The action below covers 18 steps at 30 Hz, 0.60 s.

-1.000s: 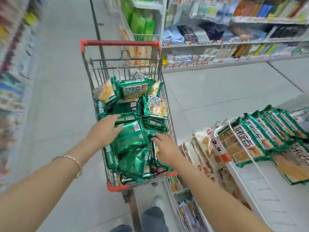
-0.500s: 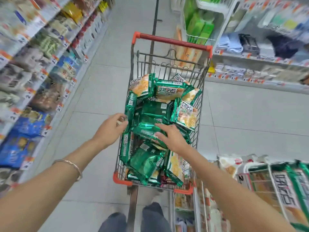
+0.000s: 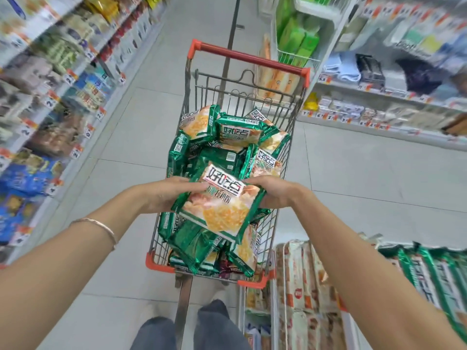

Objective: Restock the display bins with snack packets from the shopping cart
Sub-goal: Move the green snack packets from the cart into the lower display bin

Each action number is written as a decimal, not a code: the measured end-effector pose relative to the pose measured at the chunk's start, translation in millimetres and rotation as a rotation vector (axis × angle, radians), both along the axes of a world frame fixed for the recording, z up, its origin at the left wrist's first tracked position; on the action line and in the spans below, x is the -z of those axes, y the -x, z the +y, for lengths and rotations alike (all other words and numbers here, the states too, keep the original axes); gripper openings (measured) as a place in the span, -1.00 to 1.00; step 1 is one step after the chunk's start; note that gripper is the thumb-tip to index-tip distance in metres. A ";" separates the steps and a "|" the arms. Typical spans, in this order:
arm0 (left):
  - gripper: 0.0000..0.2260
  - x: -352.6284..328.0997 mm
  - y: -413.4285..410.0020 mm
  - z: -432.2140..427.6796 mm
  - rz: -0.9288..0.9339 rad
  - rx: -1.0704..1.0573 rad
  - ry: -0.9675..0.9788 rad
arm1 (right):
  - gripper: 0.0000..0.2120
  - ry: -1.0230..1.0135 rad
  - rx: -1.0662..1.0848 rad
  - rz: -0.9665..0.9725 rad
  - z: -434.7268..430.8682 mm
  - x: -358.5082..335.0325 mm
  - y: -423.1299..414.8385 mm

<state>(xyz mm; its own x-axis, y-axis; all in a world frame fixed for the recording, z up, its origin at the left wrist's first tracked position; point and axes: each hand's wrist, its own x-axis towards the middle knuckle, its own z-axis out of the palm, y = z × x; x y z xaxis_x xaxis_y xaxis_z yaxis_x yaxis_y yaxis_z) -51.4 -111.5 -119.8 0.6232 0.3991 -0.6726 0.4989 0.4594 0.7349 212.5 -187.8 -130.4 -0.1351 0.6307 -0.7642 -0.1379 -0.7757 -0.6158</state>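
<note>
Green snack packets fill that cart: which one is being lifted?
The green foil packet held face-up between both hands, above the pile; the others lie loose.

Snack packet [image 3: 222, 200]: a second ago none was lifted; now one green packet is raised above the pile, printed face up, tilted.
Left hand [image 3: 166, 195]: was lying flat on the packets near the cart's left wall; now closed on the lifted packet's left edge.
Right hand [image 3: 273, 195]: was resting on the near pile; now clasping the packet's right edge (fingers partly hidden beneath it).
Shopping cart [image 3: 249, 58]: sat left in view, now centred.
Display bin [image 3: 429, 274]: now only at the near right edge.
</note>
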 end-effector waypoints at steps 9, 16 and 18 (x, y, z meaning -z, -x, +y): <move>-0.74 21.7 15.4 -7.2 0.019 -0.311 -0.081 | -0.28 0.185 -0.773 -0.861 -65.0 122.6 34.0; -0.76 19.9 17.8 -10.3 0.024 -0.346 -0.054 | -0.05 0.327 -0.064 -0.732 -77.7 166.7 92.9; -0.72 14.5 17.8 -10.4 -0.005 -0.317 -0.055 | -0.34 0.288 0.093 -0.583 -73.0 153.2 83.4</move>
